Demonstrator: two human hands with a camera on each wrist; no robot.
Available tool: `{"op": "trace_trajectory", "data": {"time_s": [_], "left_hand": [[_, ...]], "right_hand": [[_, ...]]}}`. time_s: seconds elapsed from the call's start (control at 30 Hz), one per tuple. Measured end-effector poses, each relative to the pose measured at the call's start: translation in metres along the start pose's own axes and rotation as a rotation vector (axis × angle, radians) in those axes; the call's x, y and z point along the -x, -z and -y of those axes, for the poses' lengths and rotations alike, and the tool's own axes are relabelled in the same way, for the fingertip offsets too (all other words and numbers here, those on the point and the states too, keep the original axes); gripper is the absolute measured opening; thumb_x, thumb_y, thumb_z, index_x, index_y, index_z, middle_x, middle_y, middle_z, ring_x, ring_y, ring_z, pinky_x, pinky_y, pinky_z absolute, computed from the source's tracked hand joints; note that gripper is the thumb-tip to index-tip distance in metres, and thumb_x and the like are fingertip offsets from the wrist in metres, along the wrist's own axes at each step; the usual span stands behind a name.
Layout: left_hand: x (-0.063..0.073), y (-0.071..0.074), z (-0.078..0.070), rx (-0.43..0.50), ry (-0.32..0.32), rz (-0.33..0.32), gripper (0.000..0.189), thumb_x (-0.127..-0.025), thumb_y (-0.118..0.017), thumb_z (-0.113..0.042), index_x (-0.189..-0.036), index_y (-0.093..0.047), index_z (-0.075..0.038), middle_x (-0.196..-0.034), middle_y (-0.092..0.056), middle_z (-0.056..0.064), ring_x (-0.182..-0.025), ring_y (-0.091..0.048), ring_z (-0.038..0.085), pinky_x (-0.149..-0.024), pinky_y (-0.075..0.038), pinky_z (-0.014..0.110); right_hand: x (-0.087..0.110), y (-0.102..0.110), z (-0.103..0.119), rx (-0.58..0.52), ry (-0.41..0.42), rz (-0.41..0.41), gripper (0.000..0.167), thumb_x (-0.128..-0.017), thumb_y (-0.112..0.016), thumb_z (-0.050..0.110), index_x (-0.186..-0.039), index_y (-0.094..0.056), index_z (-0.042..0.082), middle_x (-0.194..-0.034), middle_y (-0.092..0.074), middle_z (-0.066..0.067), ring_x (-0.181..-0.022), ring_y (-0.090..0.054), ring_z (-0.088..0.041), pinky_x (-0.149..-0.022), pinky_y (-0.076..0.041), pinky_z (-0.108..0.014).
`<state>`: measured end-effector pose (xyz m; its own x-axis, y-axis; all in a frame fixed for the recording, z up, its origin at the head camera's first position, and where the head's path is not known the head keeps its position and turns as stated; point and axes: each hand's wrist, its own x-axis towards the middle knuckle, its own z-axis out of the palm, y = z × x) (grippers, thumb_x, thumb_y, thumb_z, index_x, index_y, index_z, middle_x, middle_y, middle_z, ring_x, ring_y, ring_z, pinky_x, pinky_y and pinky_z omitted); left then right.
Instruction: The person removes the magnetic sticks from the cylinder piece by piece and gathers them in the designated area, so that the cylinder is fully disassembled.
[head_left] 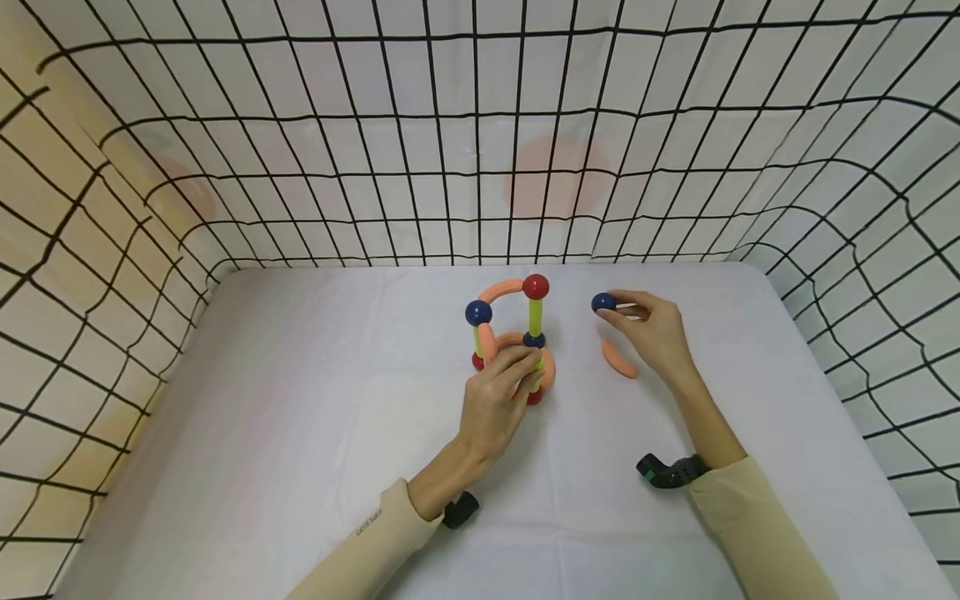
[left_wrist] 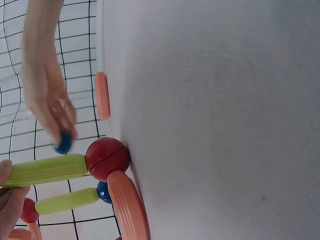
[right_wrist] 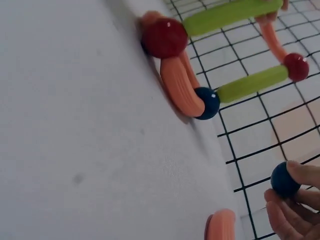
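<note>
My left hand (head_left: 491, 404) pinches an upright green rod (left_wrist: 50, 170) of a ball-and-rod frame; a red ball (left_wrist: 107, 158) sits at that rod's lower end. Curved orange rods (head_left: 501, 290), another green rod (head_left: 536, 318), a red ball (head_left: 536, 287) and a blue ball (head_left: 478, 313) make up the rest, partly hidden behind the left hand. To the right of the frame, my right hand (head_left: 652, 329) holds a loose blue ball (right_wrist: 285, 179) between thumb and fingers, apart from the frame. A loose curved orange rod (head_left: 619, 358) lies on the table below that hand.
The white-covered table (head_left: 285, 433) carries the frame and the loose rod. Black wire grid (head_left: 476, 117) walls stand along its back and both sides. Dark wrist-worn devices (head_left: 670, 472) sit at both sleeves.
</note>
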<state>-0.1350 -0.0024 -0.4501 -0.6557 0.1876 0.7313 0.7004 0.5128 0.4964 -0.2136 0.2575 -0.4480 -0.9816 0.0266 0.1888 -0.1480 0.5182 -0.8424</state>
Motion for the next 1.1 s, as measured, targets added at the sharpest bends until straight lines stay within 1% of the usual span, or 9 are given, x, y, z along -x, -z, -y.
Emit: {"op": "trace_trajectory", "data": {"time_s": [0.07,0.13,0.23,0.3,0.4,0.53,0.63,0.83,1.1], "left_hand": [[0.0,0.001,0.0,0.006,-0.001,0.002,0.026,-0.081,-0.084,0.002,-0.107,-0.08,0.003,-0.104,-0.078,0.011,-0.103,-0.076,0.022,-0.093,-0.059,0.023],[0.0,0.001,0.0,0.011,-0.004,0.004,0.026,-0.082,-0.084,0.002,-0.107,-0.079,0.003,-0.104,-0.078,0.011,-0.104,-0.076,0.023,-0.093,-0.059,0.023],[0.0,0.0,0.001,0.019,-0.009,0.006,0.025,-0.082,-0.084,0.003,-0.107,-0.079,0.003,-0.104,-0.078,0.011,-0.104,-0.076,0.024,-0.093,-0.059,0.023],[0.0,0.0,0.001,0.02,-0.012,0.007,0.026,-0.082,-0.084,0.003,-0.107,-0.079,0.003,-0.104,-0.078,0.011,-0.103,-0.076,0.023,-0.092,-0.059,0.022],[0.0,-0.001,0.002,0.018,-0.014,0.01,0.026,-0.082,-0.084,0.003,-0.108,-0.079,0.002,-0.104,-0.078,0.011,-0.102,-0.076,0.022,-0.09,-0.06,0.021],[0.0,-0.001,0.002,0.015,-0.019,0.013,0.027,-0.081,-0.085,0.003,-0.108,-0.08,0.002,-0.104,-0.079,0.011,-0.1,-0.077,0.021,-0.09,-0.06,0.021],[0.001,-0.001,0.002,0.016,-0.015,0.016,0.029,-0.08,-0.085,0.004,-0.108,-0.079,0.002,-0.105,-0.079,0.011,-0.101,-0.077,0.021,-0.09,-0.059,0.021],[0.002,-0.002,0.001,0.031,0.001,0.032,0.031,-0.079,-0.085,0.004,-0.11,-0.079,0.003,-0.108,-0.079,0.012,-0.103,-0.077,0.021,-0.091,-0.059,0.021],[0.002,-0.001,0.001,0.028,-0.001,0.034,0.031,-0.081,-0.084,0.004,-0.111,-0.078,0.002,-0.108,-0.079,0.012,-0.103,-0.077,0.021,-0.09,-0.059,0.02]], "right_hand": [[-0.012,-0.004,-0.002,0.052,-0.073,0.041,0.051,-0.096,-0.075,0.032,-0.137,-0.065,0.003,-0.13,-0.07,-0.021,-0.093,-0.072,-0.005,-0.072,-0.051,-0.006],[-0.025,-0.008,-0.003,0.085,-0.116,0.073,0.052,-0.098,-0.073,0.031,-0.139,-0.063,0.001,-0.13,-0.069,-0.023,-0.095,-0.075,-0.021,-0.069,-0.05,-0.008],[-0.046,-0.014,-0.004,0.088,-0.176,0.095,0.05,-0.1,-0.071,0.026,-0.14,-0.061,-0.001,-0.125,-0.069,-0.025,-0.101,-0.075,-0.035,-0.069,-0.053,-0.01],[-0.06,-0.019,-0.005,0.09,-0.206,0.091,0.05,-0.099,-0.072,0.025,-0.14,-0.062,-0.001,-0.122,-0.069,-0.026,-0.095,-0.075,-0.027,-0.069,-0.054,-0.011],[-0.078,-0.026,-0.011,0.108,-0.23,0.071,0.049,-0.097,-0.075,0.024,-0.138,-0.064,0.001,-0.12,-0.07,-0.026,-0.087,-0.066,-0.011,-0.067,-0.049,-0.009],[-0.096,-0.036,-0.02,0.058,-0.26,0.058,0.049,-0.095,-0.077,0.022,-0.139,-0.065,0.004,-0.121,-0.069,-0.024,-0.076,-0.063,0.002,-0.064,-0.049,-0.008],[-0.105,-0.041,-0.023,0.0,-0.287,0.041,0.049,-0.095,-0.077,0.02,-0.139,-0.065,0.003,-0.118,-0.068,-0.021,-0.067,-0.067,0.002,-0.06,-0.052,-0.01],[-0.114,-0.047,-0.025,-0.055,-0.339,0.002,0.046,-0.094,-0.077,0.019,-0.137,-0.067,0.005,-0.103,-0.063,-0.008,-0.066,-0.066,-0.002,-0.056,-0.055,-0.015],[-0.116,-0.049,-0.03,-0.084,-0.315,0.003,0.047,-0.093,-0.079,0.017,-0.137,-0.067,0.005,-0.094,-0.064,-0.002,-0.065,-0.066,-0.002,-0.055,-0.055,-0.015]]}}
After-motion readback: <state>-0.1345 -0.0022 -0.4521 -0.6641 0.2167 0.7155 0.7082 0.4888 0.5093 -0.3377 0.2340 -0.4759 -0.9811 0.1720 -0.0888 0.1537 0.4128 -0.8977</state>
